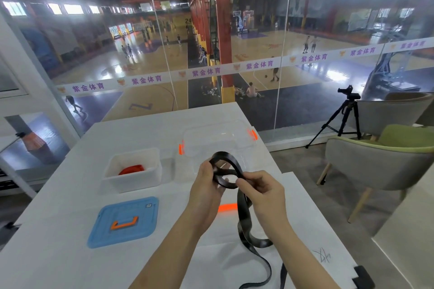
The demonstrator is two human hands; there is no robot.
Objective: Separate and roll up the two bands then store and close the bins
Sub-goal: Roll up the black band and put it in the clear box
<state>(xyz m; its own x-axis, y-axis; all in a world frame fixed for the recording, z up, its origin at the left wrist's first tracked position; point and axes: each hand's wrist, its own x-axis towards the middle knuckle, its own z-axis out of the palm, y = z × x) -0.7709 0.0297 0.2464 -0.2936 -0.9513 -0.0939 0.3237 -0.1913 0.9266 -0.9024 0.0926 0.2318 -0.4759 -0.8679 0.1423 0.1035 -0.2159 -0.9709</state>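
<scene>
Both hands hold a black band (243,213) above the white table. My left hand (206,185) grips the coiled part, which forms loose loops between the hands. My right hand (260,191) pinches the band just right of the coil. The band's loose tail hangs down and trails across the table toward the front edge. A rolled red band (132,169) lies inside the open white bin (132,172) at the left. A clear bin (218,143) with orange latches stands behind my hands. The blue lid (124,222) with an orange handle lies flat in front of the white bin.
An orange latch piece (227,207) of a clear lid shows on the table between my forearms. A glass wall runs behind the table (70,195). Chairs (375,164) and a tripod (345,117) stand at the right. A dark object (364,277) sits at the table's front right corner.
</scene>
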